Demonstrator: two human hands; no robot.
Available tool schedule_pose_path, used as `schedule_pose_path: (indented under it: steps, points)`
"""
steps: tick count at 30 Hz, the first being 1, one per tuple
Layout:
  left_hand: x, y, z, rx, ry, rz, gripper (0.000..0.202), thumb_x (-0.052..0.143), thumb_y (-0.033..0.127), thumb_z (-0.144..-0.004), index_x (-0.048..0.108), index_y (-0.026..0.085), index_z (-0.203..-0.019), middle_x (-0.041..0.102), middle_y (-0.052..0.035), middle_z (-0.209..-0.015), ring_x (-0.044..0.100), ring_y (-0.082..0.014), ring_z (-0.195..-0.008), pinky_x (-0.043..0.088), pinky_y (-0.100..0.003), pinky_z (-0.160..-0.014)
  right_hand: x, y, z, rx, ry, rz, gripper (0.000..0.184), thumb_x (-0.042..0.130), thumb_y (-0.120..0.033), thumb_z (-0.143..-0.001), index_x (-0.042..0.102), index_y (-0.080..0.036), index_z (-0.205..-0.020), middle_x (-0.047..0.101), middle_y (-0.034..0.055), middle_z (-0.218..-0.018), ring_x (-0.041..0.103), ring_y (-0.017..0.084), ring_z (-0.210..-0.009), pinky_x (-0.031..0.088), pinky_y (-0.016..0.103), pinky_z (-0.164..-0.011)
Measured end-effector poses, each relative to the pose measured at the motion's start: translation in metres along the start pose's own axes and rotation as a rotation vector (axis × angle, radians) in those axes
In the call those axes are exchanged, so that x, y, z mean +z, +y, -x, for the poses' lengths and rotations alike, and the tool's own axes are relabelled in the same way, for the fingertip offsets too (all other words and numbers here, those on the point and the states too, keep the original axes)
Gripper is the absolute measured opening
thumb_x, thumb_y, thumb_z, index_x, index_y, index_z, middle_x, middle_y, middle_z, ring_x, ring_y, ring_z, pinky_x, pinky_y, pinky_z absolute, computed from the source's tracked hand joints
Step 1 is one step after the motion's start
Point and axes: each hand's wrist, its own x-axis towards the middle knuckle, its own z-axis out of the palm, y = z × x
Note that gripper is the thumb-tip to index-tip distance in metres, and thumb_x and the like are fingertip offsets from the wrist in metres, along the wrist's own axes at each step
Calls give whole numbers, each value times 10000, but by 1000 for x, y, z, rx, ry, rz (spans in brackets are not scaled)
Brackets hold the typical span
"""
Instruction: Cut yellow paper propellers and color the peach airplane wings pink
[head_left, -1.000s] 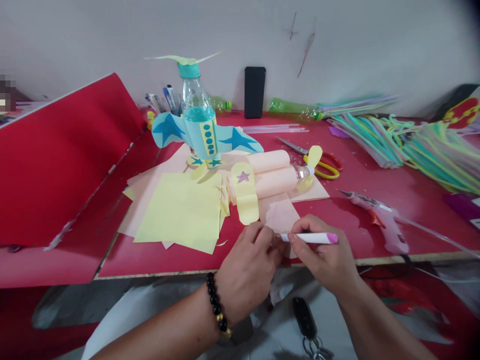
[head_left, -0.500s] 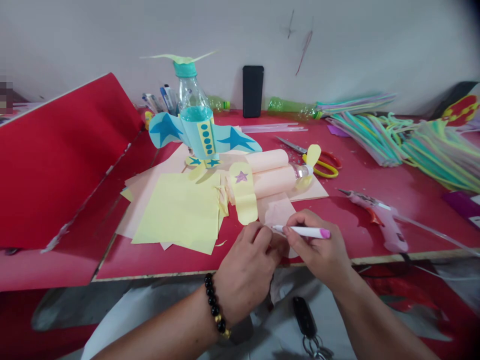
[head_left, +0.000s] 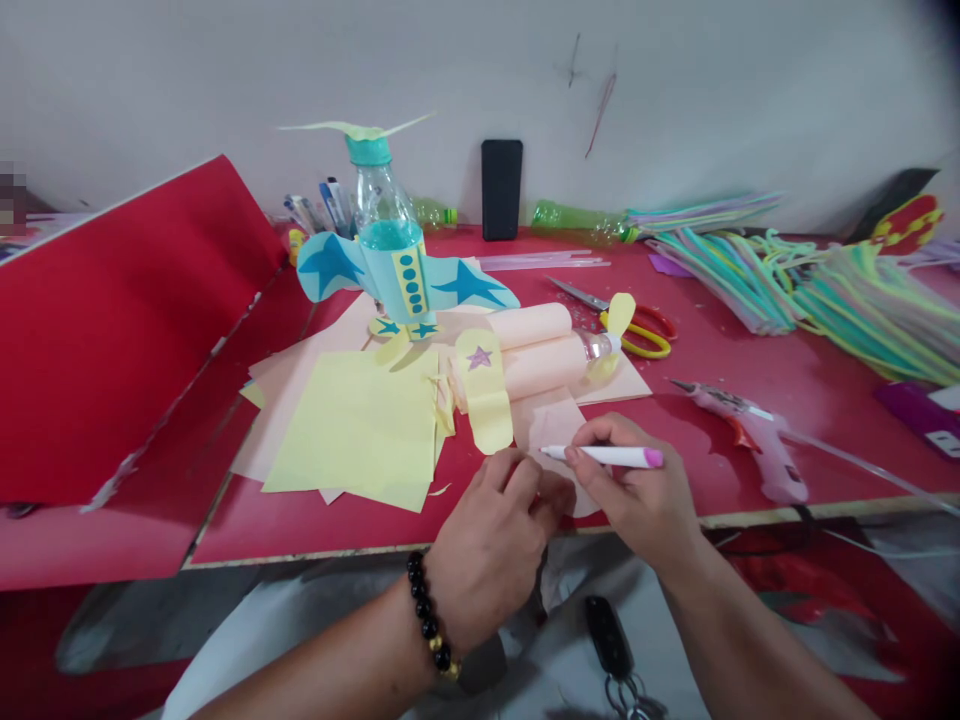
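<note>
My right hand [head_left: 637,485] grips a white felt-tip pen [head_left: 611,456] with a pink end, its tip pointing left over a small pale pink sheet [head_left: 555,420]. Curled at that sheet's lower left edge is my left hand [head_left: 502,520], its fingertips partly hidden but seemingly pressed on the paper. A yellow paper strip [head_left: 491,415] bearing a purple star lies just beyond, against a bottle wrapped in pink paper [head_left: 547,365]. Behind it stands a clear bottle [head_left: 394,250] with blue paper wings and a turquoise cap.
Yellow sheets [head_left: 352,425] lie left of my hands. Scissors [head_left: 637,330], a pink glue gun [head_left: 757,430] and bundled pipe cleaners [head_left: 750,275] lie to the right. A black phone-like slab [head_left: 502,190] leans on the wall. A red board [head_left: 127,340] slants up at left.
The view has shifted slightly. The pen's tip has moved a little left and its body lies a bit flatter. My left hand stays at the pink paper.
</note>
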Motion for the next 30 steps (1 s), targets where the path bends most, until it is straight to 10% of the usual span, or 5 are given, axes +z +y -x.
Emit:
schedule_pose_path:
  steps: [30]
  points:
    - [7,-1,0,-22,37,-3,261,505,232,-918,565,175,-1166,513,-73,-1148,426,-262,-1165,420,-398,-1015,8,1,-11,-2,-87,-16,120,581,-235,-845,552,-196,-735,541,-55,-588,467,75,-494,355,185,-480]
